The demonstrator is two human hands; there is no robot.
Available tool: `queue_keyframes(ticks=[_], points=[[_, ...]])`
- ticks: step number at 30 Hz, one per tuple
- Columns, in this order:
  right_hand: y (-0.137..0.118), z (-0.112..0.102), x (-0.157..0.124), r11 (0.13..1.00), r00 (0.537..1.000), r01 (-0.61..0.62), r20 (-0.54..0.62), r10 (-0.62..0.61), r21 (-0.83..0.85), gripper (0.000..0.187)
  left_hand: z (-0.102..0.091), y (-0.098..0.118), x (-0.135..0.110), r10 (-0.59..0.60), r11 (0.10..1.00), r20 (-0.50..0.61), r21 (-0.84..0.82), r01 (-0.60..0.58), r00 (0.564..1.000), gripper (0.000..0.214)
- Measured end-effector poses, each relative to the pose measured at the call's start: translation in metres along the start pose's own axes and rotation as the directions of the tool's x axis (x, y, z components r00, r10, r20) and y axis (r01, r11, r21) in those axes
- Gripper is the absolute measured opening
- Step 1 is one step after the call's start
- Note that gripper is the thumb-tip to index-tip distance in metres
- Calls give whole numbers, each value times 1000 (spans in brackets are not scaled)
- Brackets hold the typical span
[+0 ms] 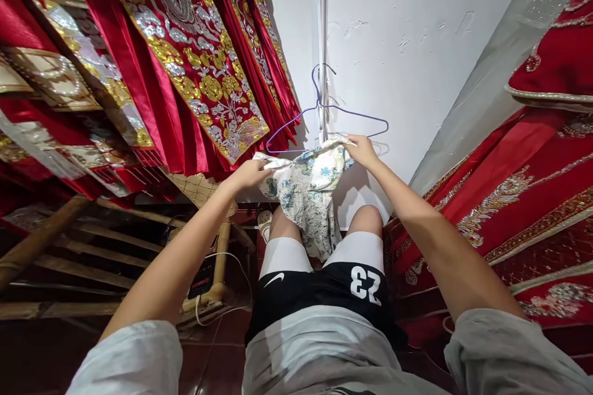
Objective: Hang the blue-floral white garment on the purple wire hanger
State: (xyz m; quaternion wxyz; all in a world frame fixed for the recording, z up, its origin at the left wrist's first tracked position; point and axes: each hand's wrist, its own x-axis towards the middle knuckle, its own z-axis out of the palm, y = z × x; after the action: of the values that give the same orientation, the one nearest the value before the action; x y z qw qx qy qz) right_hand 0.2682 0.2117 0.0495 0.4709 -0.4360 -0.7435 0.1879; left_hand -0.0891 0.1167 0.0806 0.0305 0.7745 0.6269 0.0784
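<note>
A white garment with a blue and green floral print [306,191] hangs down in front of my knees, its upper edge stretched between my two hands. My left hand [254,173] pinches the upper left corner. At the upper right corner, my right hand [362,151] grips the cloth between thumb and fingers. Just beyond the garment hangs a purple wire hanger [319,105], its hook by a white vertical pole. The hanger's lower bar is partly hidden behind the cloth, and I cannot tell whether the two touch.
Red embroidered garments [208,68] hang on the left above a bamboo chair [65,247]. More red beaded garments [504,210] hang close on the right. A white wall [398,43] and the pole [323,18] stand ahead. A phone [202,278] with a white cable lies at lower left.
</note>
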Motion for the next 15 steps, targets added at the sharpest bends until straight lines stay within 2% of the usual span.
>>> queue_keyframes(ticks=[4, 6, 8, 10, 11, 12, 13, 15], points=[[-10, -16, -20, 999, 997, 32, -74, -32, -5, 27, -17, -3, 12, 38, 999, -178, -12, -40, 983, 48], [-17, -19, -24, 999, 996, 41, -79, -41, 5, 28, -24, 0, 23, 45, 999, -174, -14, -48, 984, 43], [-22, -20, -26, 999, 996, 33, -85, -32, 10, 28, -28, 4, 34, 5, 999, -13, -50, -6, 1000, 38], [-25, -18, -28, 1000, 996, 18, -84, -17, 11, 28, -27, 6, 41, -38, 994, 195, -96, 57, 980, 37], [-25, -18, -29, 1000, 997, 13, -80, -12, 14, 28, -26, 7, 43, -52, 991, 251, -108, 81, 967, 37], [-26, -17, -31, 1000, 997, 10, -75, -8, 20, 28, -24, 7, 45, -65, 989, 253, -114, 97, 965, 37], [-26, -15, -32, 1000, 997, 9, -71, -7, 28, 27, -23, 7, 45, -82, 988, 201, -115, 107, 976, 36], [-26, -13, -34, 999, 997, 12, -71, -9, 37, 26, -21, 6, 44, -93, 989, -19, -119, 90, 995, 33]])
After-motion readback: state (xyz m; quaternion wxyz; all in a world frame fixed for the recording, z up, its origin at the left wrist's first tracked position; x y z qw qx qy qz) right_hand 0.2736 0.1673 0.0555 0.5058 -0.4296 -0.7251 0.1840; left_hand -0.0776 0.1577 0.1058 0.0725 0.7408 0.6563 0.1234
